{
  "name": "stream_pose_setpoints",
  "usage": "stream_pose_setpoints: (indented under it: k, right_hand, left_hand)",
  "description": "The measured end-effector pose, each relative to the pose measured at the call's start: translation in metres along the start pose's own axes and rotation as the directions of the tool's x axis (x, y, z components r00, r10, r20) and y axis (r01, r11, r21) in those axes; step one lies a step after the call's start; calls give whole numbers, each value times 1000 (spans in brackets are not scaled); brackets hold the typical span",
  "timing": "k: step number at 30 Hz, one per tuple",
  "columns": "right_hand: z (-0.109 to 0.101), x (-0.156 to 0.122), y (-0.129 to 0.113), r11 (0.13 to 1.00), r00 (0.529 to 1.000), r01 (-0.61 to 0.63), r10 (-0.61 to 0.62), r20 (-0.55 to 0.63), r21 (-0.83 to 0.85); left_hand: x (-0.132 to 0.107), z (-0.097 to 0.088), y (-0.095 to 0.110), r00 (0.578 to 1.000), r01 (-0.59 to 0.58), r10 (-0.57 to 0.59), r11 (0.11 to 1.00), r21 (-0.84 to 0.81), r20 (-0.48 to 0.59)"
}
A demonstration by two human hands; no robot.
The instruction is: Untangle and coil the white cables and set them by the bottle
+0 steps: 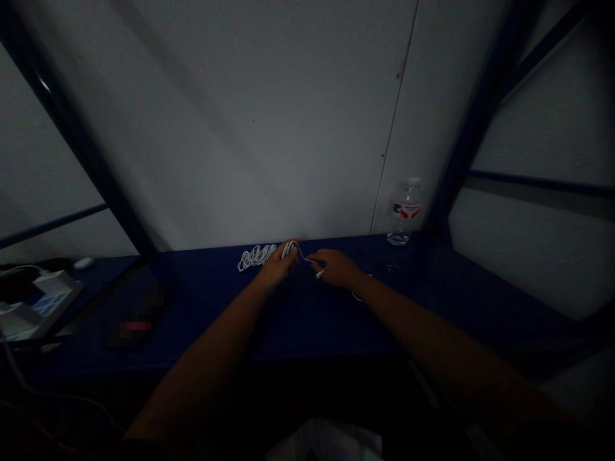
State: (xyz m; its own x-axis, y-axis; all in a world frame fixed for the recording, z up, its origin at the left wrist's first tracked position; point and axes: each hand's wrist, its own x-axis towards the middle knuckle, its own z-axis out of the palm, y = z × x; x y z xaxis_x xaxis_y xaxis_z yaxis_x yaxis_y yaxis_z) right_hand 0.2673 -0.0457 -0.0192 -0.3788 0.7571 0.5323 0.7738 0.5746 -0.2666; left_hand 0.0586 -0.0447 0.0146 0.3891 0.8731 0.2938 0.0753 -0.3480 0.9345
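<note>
A: Cable position?
B: White cable [288, 248], over the blue tabletop [206, 326] near the wall [288, 128]. Strand runs between both hands.
A: Grip?
B: Left hand [278, 264] closed on its loops. Right hand [336, 267] has fingers closed on the strand near a pale end piece [320, 273].
A: Around it?
B: Bundle of coiled cord [254, 258] just left of the left hand, on the tabletop. Thin white loop [357, 296] partly hidden by the right forearm. Small pale curved bit [393, 267] farther right, too dim to name.
A: Anything in the way?
B: Nearest is the bundle. Blurred dark object [137, 325] with a red patch sits well left, apart from the hands. Blue frame posts [72, 121] both sides.
A: Containers?
B: One clear bottle [406, 214], capped, upright at the back right by the wall, red on label. Can't tell how full.
A: Far left?
B: Power strip [52, 306] with white plugs [55, 282] in it.
</note>
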Motion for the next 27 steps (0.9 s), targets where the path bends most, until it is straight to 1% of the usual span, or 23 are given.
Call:
stream_pose_setpoints:
  k: [2, 5, 6, 8, 11, 13, 14, 16, 18, 19, 21, 24, 27]
  right_hand:
    - [1, -2, -6, 998, 996, 60, -59, 68, -1]
    - [0, -3, -17, 991, 983, 122, -128, 130, 54]
    - [0, -3, -21, 988, 979, 135, -146, 145, 82]
    - [-1, -5, -28, 981, 972, 142, -163, 169, 130]
    - [-1, -8, -36, 983, 968, 118, -145, 203, 142]
    - [-2, -9, -37, 988, 967, 93, -120, 225, 124]
    - [-3, -10, -36, 991, 968, 82, -106, 229, 110]
    - [-6, -9, -30, 995, 973, 66, -80, 214, 72]
    - [-10, -8, -22, 998, 984, 58, -62, 167, 30]
    - [-11, -7, -19, 998, 988, 61, -64, 139, 21]
    - [-13, -5, -15, 995, 990, 95, -98, 103, 34]
    - [-13, -4, -18, 982, 982, 177, -181, 63, 62]
    - [-15, -3, -26, 970, 971, 240, -240, -4, 42]
  left_hand:
    - [3, 1, -7, 999, 35, -36, 999, -42, -28]
    - [7, 3, -15, 992, 122, -123, 975, -184, 6]
    - [8, 3, -17, 990, 142, -143, 969, -201, 7]
    - [9, 3, -19, 987, 150, -156, 975, -162, -29]
    - [11, -1, -21, 988, 121, -126, 991, -57, -90]
    - [11, -7, -22, 988, 125, -125, 992, 0, -91]
    - [11, -10, -22, 986, 148, -145, 989, 28, -78]
    - [10, -17, -24, 973, 231, -230, 971, 65, -27]
    - [8, -21, -25, 943, 327, -330, 943, 56, 49]
    - [7, -21, -26, 929, 358, -360, 933, 39, 85]
    - [4, -19, -26, 918, 367, -364, 930, 15, 157]
    - [0, -11, -25, 910, 341, -324, 940, -20, 259]
    - [-3, -6, -22, 872, 364, -307, 927, -86, 380]
